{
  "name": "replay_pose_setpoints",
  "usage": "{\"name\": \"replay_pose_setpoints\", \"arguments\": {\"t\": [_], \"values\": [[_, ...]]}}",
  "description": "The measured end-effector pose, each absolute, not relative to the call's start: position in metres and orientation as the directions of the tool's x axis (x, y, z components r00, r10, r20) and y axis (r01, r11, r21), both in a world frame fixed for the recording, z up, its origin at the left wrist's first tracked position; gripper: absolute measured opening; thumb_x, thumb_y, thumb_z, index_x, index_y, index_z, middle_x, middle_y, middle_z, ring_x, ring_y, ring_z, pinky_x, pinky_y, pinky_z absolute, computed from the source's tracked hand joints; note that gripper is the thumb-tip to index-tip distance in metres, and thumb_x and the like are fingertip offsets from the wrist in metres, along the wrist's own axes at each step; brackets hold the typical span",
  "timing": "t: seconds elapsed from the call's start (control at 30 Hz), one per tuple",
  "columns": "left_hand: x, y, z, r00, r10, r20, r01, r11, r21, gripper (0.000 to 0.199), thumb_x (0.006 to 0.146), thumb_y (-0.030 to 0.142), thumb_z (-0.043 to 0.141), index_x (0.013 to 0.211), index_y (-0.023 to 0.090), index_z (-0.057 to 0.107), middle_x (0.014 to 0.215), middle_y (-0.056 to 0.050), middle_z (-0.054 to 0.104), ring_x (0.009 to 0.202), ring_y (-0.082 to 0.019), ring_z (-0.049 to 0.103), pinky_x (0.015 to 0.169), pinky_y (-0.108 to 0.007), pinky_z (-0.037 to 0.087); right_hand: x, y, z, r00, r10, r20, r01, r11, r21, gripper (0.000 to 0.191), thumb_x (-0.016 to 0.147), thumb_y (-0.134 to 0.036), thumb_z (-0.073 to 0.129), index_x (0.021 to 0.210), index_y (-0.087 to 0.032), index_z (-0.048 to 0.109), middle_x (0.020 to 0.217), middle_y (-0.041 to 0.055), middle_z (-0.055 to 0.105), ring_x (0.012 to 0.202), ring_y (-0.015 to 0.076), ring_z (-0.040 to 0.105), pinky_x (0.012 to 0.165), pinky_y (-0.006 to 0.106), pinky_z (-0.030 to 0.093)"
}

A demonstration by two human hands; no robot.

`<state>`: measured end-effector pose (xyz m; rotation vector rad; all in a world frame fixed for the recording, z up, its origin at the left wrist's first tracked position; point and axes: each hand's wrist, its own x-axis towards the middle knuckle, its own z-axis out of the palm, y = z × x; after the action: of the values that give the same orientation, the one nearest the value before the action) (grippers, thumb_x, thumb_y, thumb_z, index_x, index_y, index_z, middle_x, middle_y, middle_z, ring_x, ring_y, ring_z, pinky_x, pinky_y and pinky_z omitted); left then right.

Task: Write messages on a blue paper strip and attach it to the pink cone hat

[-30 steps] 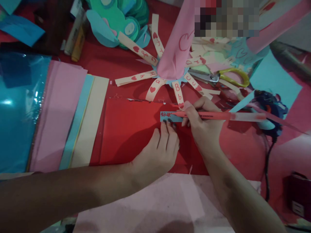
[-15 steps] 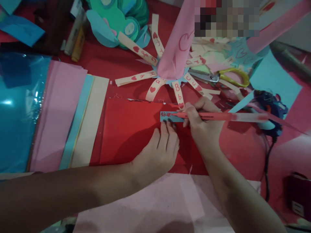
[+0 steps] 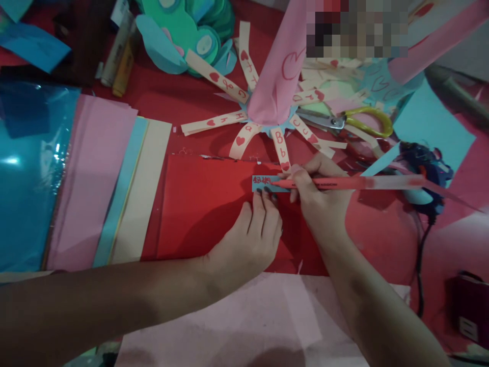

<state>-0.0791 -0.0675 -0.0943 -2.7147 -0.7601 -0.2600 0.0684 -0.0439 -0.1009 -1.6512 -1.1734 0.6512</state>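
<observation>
A small blue paper strip [image 3: 275, 188] lies on a red sheet [image 3: 202, 204], with red handwritten characters on its left part. My right hand [image 3: 321, 191] is closed around a red marker pen [image 3: 336, 183], whose tip touches the strip just right of the writing. Below the strip, my left hand [image 3: 255, 232] lies on the red sheet with its fingers stretched out. Its fingertips press on the strip's lower edge. Part of the strip's right end is hidden by my right hand.
Beyond the sheet stands a pink paper cone [image 3: 271, 92] ringed by lettered strips. Yellow-handled scissors [image 3: 367, 121] lie right of it, near a dark corded tool [image 3: 426, 173]. Coloured paper stacks [image 3: 91, 178] lie left. Markers [image 3: 122, 69] and a green paper figure [image 3: 175, 25] are at the back.
The pen tip has moved slightly right along the strip, and more red strokes show there. My left hand stays in place.
</observation>
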Motion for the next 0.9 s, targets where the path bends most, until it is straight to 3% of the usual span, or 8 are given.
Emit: {"name": "replay_pose_setpoints", "arguments": {"t": [0.9], "values": [[-0.0798,-0.0682,-0.0938,0.845,0.474,0.248,0.529,-0.807,-0.261,0.038,0.086,0.026,0.048,0.111,-0.001,0.059,0.11,-0.019,0.065,0.101,-0.027,0.062,0.08,-0.032,0.05,0.069,-0.045,-0.1008,0.403,0.911,0.09,0.374,-0.074,-0.924,0.029,0.081,-0.023,0.054,0.056,-0.021,0.039,0.045,-0.0071,0.042,0.042,0.0082,0.045,0.046,0.024,0.039]]}}
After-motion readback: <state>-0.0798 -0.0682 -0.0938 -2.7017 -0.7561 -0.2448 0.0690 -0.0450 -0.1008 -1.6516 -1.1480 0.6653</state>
